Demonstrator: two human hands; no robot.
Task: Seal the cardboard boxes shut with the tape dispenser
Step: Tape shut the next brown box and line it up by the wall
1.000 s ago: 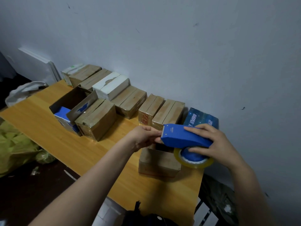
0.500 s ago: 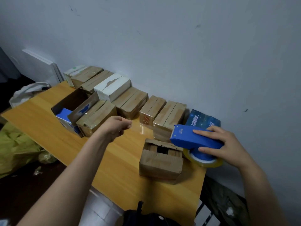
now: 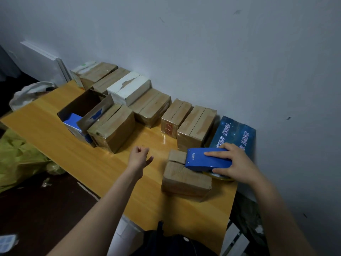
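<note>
A small brown cardboard box [image 3: 185,179] stands on the yellow wooden table [image 3: 73,154] near its right end. My right hand [image 3: 233,161] grips the blue tape dispenser [image 3: 208,159] and holds it down on the top of that box, nose pointing left; the yellow-rimmed tape roll [image 3: 221,176] shows below my fingers. My left hand [image 3: 140,157] hovers over the table just left of the box, fingers loosely curled, holding nothing.
A row of several brown boxes [image 3: 151,108] and one white box [image 3: 129,88] lines the wall. An open box [image 3: 81,106] with a blue item inside sits at the left, a taped box [image 3: 112,128] beside it. A dark blue printed box [image 3: 234,133] lies behind the dispenser.
My right hand brought the dispenser down onto the small box's top. My left hand left the dispenser, swung out to the left and now comes back toward the box.
</note>
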